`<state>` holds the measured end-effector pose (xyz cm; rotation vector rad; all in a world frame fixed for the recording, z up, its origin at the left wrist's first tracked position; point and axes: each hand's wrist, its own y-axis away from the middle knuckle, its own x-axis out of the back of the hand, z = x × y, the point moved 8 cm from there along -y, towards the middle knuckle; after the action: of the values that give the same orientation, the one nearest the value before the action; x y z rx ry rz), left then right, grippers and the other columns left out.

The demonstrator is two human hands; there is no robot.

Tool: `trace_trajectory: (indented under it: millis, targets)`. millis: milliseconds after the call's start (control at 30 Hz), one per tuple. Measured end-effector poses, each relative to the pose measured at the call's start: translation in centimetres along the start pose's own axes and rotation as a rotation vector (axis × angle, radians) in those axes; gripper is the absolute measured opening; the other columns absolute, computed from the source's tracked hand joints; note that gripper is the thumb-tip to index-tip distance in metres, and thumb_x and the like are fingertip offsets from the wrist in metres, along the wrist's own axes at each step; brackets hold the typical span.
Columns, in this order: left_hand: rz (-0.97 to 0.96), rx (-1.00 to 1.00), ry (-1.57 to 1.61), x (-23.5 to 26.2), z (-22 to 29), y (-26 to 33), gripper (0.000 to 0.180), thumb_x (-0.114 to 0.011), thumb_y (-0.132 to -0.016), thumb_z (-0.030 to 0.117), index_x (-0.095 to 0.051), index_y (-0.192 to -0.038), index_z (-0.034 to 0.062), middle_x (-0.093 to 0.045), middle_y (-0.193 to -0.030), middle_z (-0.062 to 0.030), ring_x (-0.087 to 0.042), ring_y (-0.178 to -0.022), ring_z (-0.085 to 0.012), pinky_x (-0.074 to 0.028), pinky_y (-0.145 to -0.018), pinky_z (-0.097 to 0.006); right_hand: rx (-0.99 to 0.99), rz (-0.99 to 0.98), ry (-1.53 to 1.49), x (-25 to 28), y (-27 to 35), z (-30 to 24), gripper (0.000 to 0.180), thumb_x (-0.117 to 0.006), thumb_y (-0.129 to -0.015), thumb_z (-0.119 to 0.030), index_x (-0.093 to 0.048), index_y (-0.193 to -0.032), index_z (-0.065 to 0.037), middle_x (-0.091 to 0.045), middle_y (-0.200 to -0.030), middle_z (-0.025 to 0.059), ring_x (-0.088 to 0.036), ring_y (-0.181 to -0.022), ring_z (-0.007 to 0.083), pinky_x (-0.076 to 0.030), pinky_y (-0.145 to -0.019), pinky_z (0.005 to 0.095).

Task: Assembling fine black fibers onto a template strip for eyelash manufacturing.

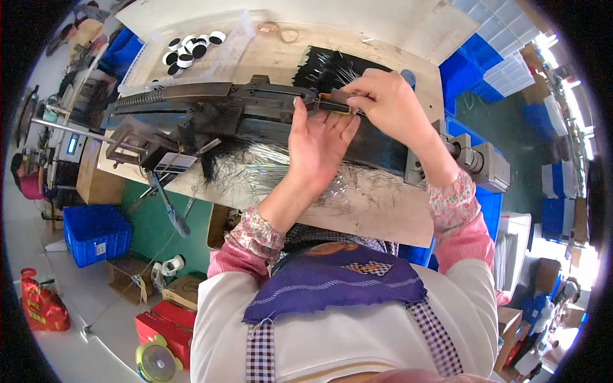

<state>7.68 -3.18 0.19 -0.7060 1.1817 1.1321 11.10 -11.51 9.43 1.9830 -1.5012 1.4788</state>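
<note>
A long dark metal machine [255, 102] lies across the wooden bench. My left hand [316, 147] is palm up at its near side, thumb apart and fingers stretched beneath the machine's right end, seemingly holding nothing. My right hand [386, 105] is closed in a pinch at that same end, just above the left fingertips. Between its thumb and finger is a small flat dark piece [340, 96], partly hidden. Thin silvery wires [271, 169] lie loose beside my left wrist. More of them rest on a black cloth [313, 67] behind my hands.
A clear plastic tray [137, 70] with several white-and-black round caps stands at the back left. A metal bracket with a lever [169, 210] juts over the bench's front left edge. To the right is a grey motor [488, 166]. A blue crate [96, 233] sits on the floor at left.
</note>
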Motion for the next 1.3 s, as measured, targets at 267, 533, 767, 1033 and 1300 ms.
trace_trajectory:
  millis: [267,533,767,1033,1300]
  targets:
    - [-0.030,-0.006,0.022,0.3,0.1,0.5,0.068,-0.033,-0.095,0.057,-0.042,-0.124,-0.0033,-0.050,-0.125,-0.0149,-0.045,-0.121,-0.0267,-0.031,-0.108,-0.039,-0.041,0.077,-0.120,0.8,-0.8,0.5,0.017,-0.067,-0.075,-0.011,-0.069,-0.091,-0.007,-0.063,-0.078,0.0110,-0.063,-0.071,0.0245,-0.051,-0.067,0.0336]
    - [-0.054,0.014,-0.001,0.0,0.1,0.5,0.063,-0.035,-0.095,0.056,-0.043,-0.123,-0.0003,-0.050,-0.124,-0.0122,-0.044,-0.122,-0.0241,-0.029,-0.108,-0.039,-0.029,-0.004,-0.100,0.6,-0.4,1.1,0.015,-0.065,-0.078,-0.012,-0.067,-0.092,-0.008,-0.062,-0.074,0.0119,-0.062,-0.071,0.0262,-0.050,-0.066,0.0348]
    - [-0.179,0.002,0.113,2.2,0.4,-0.1,0.059,-0.031,-0.097,0.053,-0.049,-0.111,-0.0016,-0.051,-0.123,-0.0149,-0.042,-0.125,-0.0286,-0.028,-0.109,-0.039,0.058,-0.074,0.380,-0.9,1.4,-3.1,0.015,-0.059,-0.076,-0.009,-0.054,-0.087,0.000,-0.061,-0.061,0.0175,-0.064,-0.062,0.0350,-0.051,-0.051,0.0411]
    - [0.131,0.040,-0.135,0.0,0.3,0.9,0.065,-0.030,-0.097,0.050,-0.046,-0.125,-0.0062,-0.050,-0.131,-0.0159,-0.043,-0.126,-0.0266,-0.027,-0.108,-0.038,0.200,0.022,0.590,-2.0,1.5,-4.5,0.013,-0.061,-0.069,-0.011,-0.059,-0.072,0.002,-0.063,-0.062,0.0124,-0.067,-0.059,0.0273,-0.052,-0.047,0.0363]
    - [0.146,0.018,-0.301,1.6,-0.2,0.4,0.025,-0.048,-0.096,0.031,-0.055,-0.096,0.0079,-0.059,-0.100,-0.0043,-0.053,-0.101,-0.0186,-0.038,-0.098,-0.034,0.054,-0.011,0.298,-1.4,6.2,-2.6,0.026,-0.054,-0.080,-0.011,-0.052,-0.105,-0.002,-0.065,-0.080,0.0168,-0.066,-0.073,0.0343,-0.054,-0.058,0.0407]
